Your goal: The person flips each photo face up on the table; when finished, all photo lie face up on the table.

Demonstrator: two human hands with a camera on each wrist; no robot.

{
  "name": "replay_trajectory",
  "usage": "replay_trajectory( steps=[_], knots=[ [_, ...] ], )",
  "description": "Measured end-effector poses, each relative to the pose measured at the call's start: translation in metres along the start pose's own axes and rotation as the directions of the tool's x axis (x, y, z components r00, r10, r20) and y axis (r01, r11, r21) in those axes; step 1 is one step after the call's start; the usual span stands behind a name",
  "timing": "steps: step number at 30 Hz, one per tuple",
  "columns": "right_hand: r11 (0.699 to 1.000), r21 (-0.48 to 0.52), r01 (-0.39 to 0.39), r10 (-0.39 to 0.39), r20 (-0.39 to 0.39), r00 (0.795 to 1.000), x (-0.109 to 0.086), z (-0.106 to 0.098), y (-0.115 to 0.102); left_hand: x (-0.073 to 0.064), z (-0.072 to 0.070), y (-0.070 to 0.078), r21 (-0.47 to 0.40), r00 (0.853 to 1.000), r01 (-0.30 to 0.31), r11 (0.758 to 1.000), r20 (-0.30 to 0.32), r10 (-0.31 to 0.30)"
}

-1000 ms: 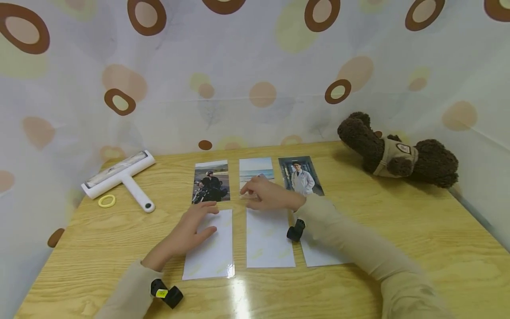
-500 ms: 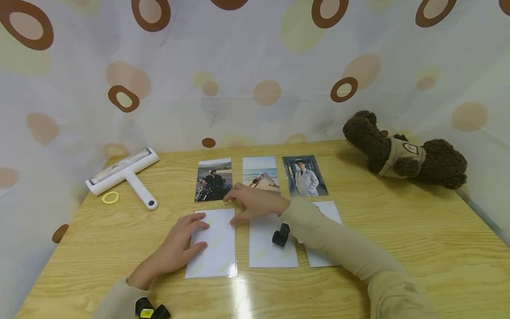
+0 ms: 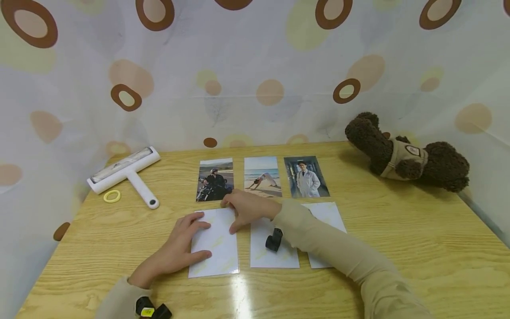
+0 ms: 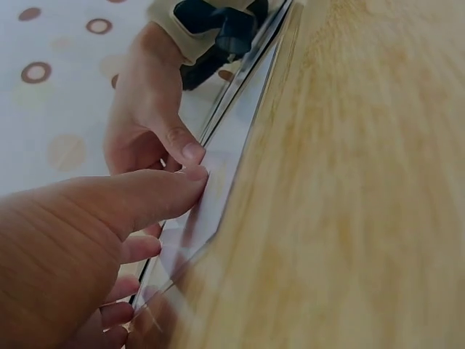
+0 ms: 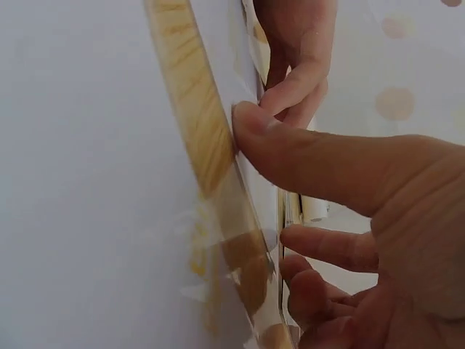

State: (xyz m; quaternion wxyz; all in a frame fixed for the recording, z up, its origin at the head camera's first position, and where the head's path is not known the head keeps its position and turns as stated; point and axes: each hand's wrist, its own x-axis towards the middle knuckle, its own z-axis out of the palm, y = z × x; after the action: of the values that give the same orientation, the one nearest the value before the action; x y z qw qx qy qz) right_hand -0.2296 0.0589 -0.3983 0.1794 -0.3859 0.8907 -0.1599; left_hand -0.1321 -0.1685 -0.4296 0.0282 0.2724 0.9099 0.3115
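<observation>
In the head view, a glossy white card [image 3: 218, 261] lies on the wooden table between both hands. My left hand [image 3: 173, 250] rests at its left side, fingers spread along the upper edge and thumb over its face. My right hand [image 3: 251, 207] reaches across, fingertips at the upper right corner and thumb at the right edge. The left wrist view shows both thumbs at the card's surface [image 4: 225, 167]. A middle white card [image 3: 259, 254] lies partly under the right forearm, and a right white card [image 3: 328, 215] is partly hidden by the sleeve.
Behind stand three photo cards in a row: a motorcyclist [image 3: 215, 179], a beach scene [image 3: 263, 177] and a person in a white coat [image 3: 307, 177]. A white T-handled lint scraper [image 3: 139, 188] and a yellow ring [image 3: 112, 196] lie left. A brown teddy bear [image 3: 378, 155] lies right.
My right hand has moved left from above the middle card to the left card's upper right corner. My left hand has drawn slightly back. The left card has turned slightly.
</observation>
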Motion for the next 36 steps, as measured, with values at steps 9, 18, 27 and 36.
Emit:
replay_trajectory(
  steps=[9, 18, 27, 36],
  knots=[
    [0.997, -0.012, -0.076, 0.076, 0.012, 0.997, 0.004, -0.002, -0.005, -0.001, -0.001, -0.003, -0.022, 1.000, 0.015, 1.000, 0.003, -0.014],
    [0.999, 0.034, -0.040, 0.042, -0.043, 0.998, -0.001, 0.001, 0.001, 0.004, -0.003, 0.005, -0.107, 0.951, 0.282, 0.954, -0.100, -0.292],
    [0.994, 0.113, -0.007, 0.016, -0.073, 0.997, -0.006, -0.002, -0.003, 0.005, -0.012, -0.002, -0.689, 0.952, 0.228, 0.688, 0.010, -0.305],
    [0.867, 0.478, 0.141, -0.144, -0.030, 0.989, -0.002, -0.005, -0.005, 0.003, -0.015, 0.004, -0.825, 0.979, 0.171, 0.539, 0.082, -0.186]
  ],
)
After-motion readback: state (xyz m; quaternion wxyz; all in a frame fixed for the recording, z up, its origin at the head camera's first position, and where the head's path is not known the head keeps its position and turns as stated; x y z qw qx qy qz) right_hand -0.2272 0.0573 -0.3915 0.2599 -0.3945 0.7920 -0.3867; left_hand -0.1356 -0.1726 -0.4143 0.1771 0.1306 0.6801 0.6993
